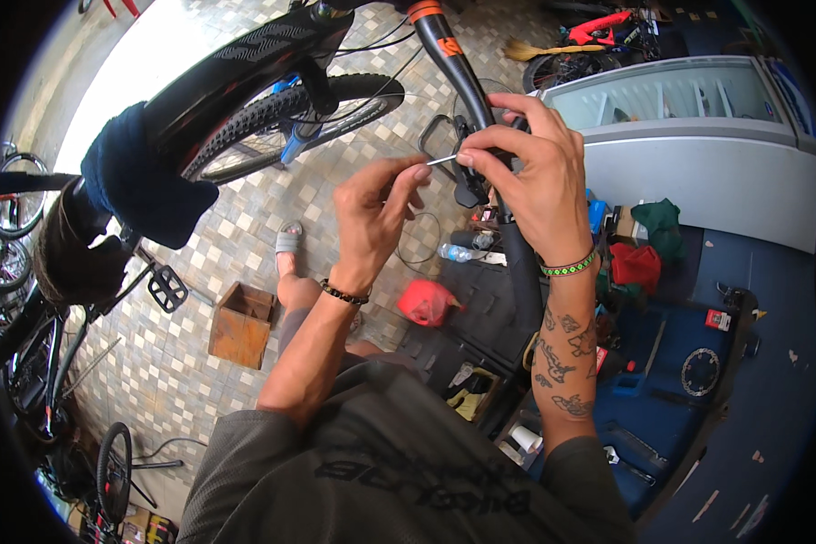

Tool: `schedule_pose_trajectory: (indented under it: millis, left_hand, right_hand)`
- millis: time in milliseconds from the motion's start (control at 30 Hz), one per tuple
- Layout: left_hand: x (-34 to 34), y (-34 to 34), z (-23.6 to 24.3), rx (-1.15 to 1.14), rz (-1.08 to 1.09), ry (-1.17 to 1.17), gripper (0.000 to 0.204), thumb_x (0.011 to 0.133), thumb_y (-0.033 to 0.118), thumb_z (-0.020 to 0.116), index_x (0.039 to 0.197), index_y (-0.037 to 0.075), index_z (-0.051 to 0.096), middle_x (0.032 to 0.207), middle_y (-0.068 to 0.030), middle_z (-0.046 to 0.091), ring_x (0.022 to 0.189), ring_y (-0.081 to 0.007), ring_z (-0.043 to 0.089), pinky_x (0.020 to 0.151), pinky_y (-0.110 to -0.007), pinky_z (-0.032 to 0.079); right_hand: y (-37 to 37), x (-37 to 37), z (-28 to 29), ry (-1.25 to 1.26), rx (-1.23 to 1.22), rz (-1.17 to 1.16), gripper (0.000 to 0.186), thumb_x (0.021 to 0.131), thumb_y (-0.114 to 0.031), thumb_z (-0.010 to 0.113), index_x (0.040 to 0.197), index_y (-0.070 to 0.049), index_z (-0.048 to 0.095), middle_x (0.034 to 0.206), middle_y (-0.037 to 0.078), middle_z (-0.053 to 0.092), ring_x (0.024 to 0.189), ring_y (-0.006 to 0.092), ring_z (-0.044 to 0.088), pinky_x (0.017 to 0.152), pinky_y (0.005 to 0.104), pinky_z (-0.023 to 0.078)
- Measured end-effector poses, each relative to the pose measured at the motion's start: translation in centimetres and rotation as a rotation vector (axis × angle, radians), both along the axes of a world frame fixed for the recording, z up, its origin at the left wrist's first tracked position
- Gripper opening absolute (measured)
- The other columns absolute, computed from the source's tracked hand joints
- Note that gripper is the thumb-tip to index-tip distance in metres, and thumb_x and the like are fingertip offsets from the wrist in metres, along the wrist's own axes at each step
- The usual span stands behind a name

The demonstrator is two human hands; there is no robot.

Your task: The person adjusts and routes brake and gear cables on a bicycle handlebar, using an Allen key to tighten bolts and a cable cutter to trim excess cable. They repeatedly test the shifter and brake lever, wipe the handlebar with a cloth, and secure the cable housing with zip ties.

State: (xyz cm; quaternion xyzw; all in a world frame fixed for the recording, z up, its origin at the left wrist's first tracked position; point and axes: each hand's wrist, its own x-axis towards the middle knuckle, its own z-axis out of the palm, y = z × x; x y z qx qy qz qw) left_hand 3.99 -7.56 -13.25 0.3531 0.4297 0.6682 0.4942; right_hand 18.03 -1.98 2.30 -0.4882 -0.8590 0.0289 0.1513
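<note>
My left hand [372, 213] pinches one end of a short, thin silvery piece [442, 160], possibly a cable, between thumb and finger. My right hand [539, 177] pinches it at the other end, its upper fingers over a black tube [458, 63] with orange bands. Just under the pinch is a black component [471, 186], perhaps a brake lever, partly hidden by the right hand. At the upper left, a black bicycle frame [236, 63] has a dark blue cloth [145, 172] draped on it, with a knobby-tyred wheel [358, 89] beyond.
A wooden box [240, 326] and red plastic item [426, 299] sit low around me. A blue-lined workbench [648, 417] holds tools at right, below a glass-lidded chest [698, 181]. More bicycles [18, 199] stand at left and behind [598, 32]. My sandalled foot [288, 245] is on tiles.
</note>
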Motion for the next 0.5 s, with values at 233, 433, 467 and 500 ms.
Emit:
schedule_pose_trajectory:
  millis: [233,433,467,500]
  left_hand:
    - [-4.6,0.4,3.2,-0.34,-0.541,-0.166,0.044,0.11,0.036,0.062,0.087,0.001,0.074,0.062,-0.003,0.066,0.045,-0.0073,0.055,0.042,-0.022,0.037]
    - [-6.7,1.6,5.5,-0.412,-0.55,-0.005,0.039,0.11,0.031,0.063,0.09,-0.001,0.074,0.067,-0.0049,0.067,0.048,-0.0072,0.055,0.044,-0.023,0.038]
    - [-7.0,1.8,5.6,-0.405,-0.572,-0.029,0.039,0.11,0.03,0.063,0.091,-0.001,0.075,0.068,-0.005,0.068,0.049,-0.0072,0.055,0.045,-0.023,0.038]
    - [-7.3,1.6,5.4,-0.401,-0.592,-0.06,0.038,0.111,0.029,0.062,0.092,-0.002,0.075,0.07,-0.0051,0.069,0.05,-0.0072,0.056,0.046,-0.023,0.039]
  right_hand:
    - [-0.4,0.3,1.6,0.087,-0.059,-0.116,0.06,0.077,-0.015,0.091,0.132,-0.01,0.066,0.149,0.015,0.054,0.133,0.0354,0.059,0.111,0.0458,0.047]
    - [-1.3,0.4,1.8,0.141,-0.182,-0.331,0.065,0.076,-0.02,0.093,0.132,-0.007,0.063,0.142,0.016,0.056,0.129,0.0367,0.06,0.106,0.0446,0.051]
    - [-1.2,0.6,1.8,0.171,-0.201,-0.336,0.064,0.076,-0.019,0.093,0.132,-0.007,0.063,0.141,0.016,0.056,0.128,0.0366,0.061,0.105,0.0443,0.052]
    - [-1.2,0.9,1.6,0.198,-0.199,-0.318,0.065,0.076,-0.02,0.094,0.131,-0.006,0.063,0.138,0.015,0.058,0.125,0.0353,0.062,0.105,0.043,0.052]
